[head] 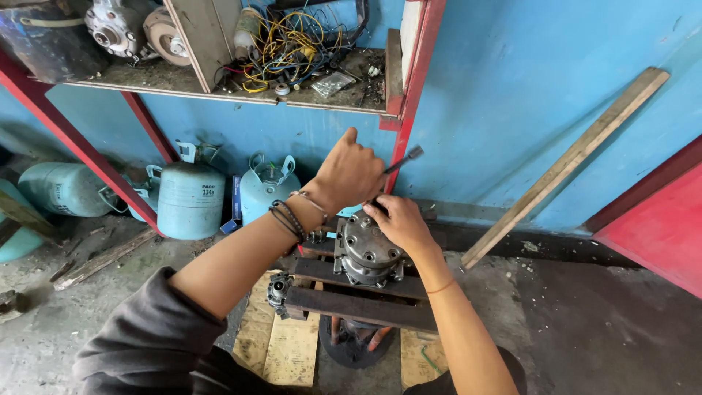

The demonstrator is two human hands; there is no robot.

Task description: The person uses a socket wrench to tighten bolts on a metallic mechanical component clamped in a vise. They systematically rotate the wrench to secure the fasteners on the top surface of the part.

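A grey metal compressor body (365, 256) with several bolt holes stands upright between two dark steel bars (358, 303) of a low stand. My left hand (349, 174) is closed around a thin metal tool (406, 158) whose handle sticks out to the upper right. Bracelets circle that wrist. My right hand (398, 222) rests on the upper right edge of the compressor, fingers curled over it. The tool's working end is hidden behind my hands.
Several pale blue gas cylinders (191, 199) stand on the floor at the left under a red-framed shelf (241, 93) holding tangled wires and parts. A wooden plank (567, 164) leans on the blue wall. Wooden boards (281, 344) lie under the stand.
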